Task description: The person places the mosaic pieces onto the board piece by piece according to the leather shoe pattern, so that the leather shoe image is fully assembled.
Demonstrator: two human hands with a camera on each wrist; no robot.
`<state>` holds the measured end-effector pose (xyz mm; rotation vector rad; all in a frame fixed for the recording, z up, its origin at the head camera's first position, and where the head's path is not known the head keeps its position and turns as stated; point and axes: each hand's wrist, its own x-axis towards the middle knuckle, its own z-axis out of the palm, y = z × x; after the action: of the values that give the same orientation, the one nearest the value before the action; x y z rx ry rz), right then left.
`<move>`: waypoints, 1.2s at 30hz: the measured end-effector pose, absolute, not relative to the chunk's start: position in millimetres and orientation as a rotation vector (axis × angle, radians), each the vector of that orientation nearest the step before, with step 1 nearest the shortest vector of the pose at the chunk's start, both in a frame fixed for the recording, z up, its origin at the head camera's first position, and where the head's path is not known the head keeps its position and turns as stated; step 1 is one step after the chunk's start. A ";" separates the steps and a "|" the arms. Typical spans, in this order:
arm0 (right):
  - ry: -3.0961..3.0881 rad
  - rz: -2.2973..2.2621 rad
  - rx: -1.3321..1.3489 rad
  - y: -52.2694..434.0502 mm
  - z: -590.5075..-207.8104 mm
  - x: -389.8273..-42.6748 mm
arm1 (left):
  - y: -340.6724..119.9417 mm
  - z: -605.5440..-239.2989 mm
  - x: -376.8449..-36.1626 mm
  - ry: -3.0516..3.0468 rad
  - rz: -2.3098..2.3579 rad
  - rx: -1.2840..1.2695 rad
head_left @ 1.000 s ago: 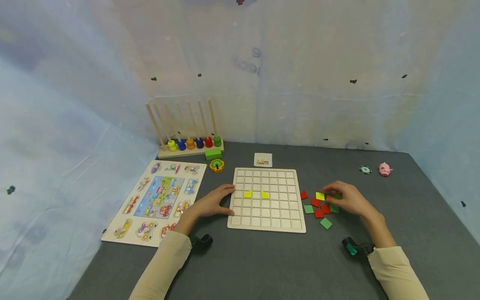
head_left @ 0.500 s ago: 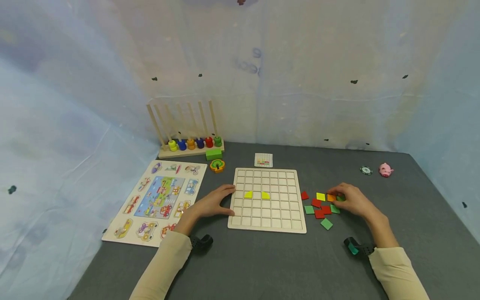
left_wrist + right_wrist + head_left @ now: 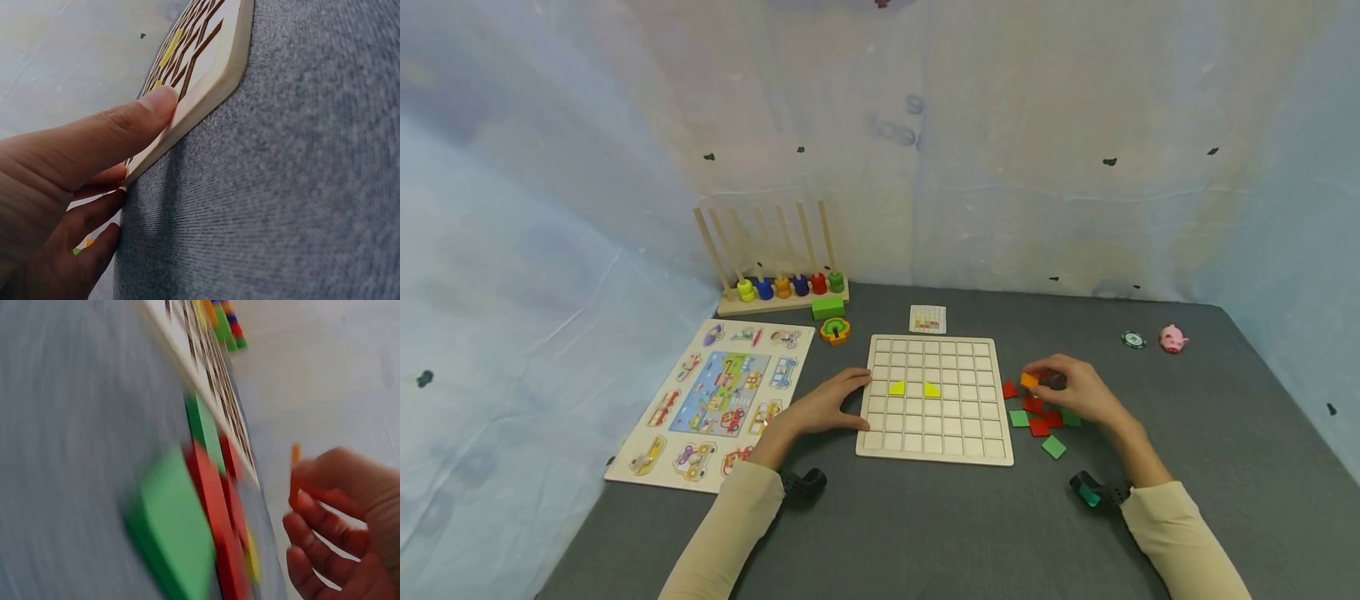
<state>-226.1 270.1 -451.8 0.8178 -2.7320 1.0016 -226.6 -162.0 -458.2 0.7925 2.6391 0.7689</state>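
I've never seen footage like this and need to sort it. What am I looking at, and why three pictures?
A person works at a grey table, wearing three cameras. The wide picture comes from the head; the two close-ups come from the wrists, each looking at its own hand. The left hand rests against the edge of a wooden grid board, thumb on its rim, as the left wrist view shows. Two yellow pieces sit in the board. The right hand pinches an orange tile above a pile of red and green tiles. Further off lie a picture puzzle and a ring stacker.
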 end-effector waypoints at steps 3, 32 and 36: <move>-2.731 1.165 0.917 247.0 -452.8 -226.8 | -162.2 -457.6 -226.9 2.644 0.765 0.797; -2.553 0.990 1.253 87.1 -463.2 -227.3 | -162.3 -459.3 -227.3 2.644 0.780 0.832; -2.546 0.921 1.256 85.9 -464.4 -227.5 | -162.2 -457.8 -226.6 2.640 0.787 0.832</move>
<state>-227.5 85.9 -464.4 1.2560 -2.5463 0.9212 -226.6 -162.2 -457.8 0.8319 2.6395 0.7869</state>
